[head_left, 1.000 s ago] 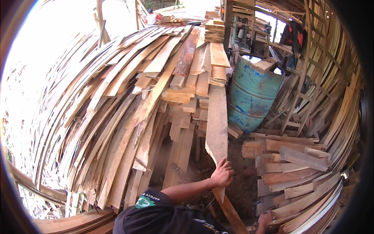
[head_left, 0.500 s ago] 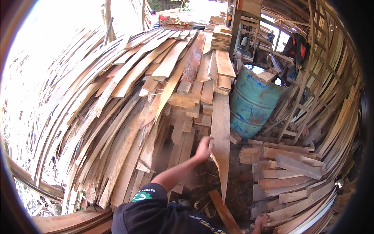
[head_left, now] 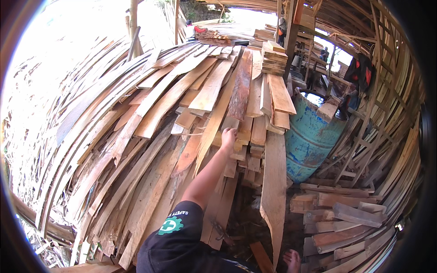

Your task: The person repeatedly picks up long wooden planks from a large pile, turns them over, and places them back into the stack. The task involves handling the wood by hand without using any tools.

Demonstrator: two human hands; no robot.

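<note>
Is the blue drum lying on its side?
No, the blue drum stands upright beside the plank pile, its open top facing up.

We see a bare dirt floor [head_left: 248, 218] carrying everything here. On it, filling the left and middle, rests a big sloping stack of long planks [head_left: 150, 136], with one long board [head_left: 274, 182] leaning at its right edge and pointing down to the ground. To the right a blue drum [head_left: 312, 141] stands upright on the dirt, and near it, lower right, lies a heap of short offcuts [head_left: 346, 223], just beside the drum's foot.
</note>
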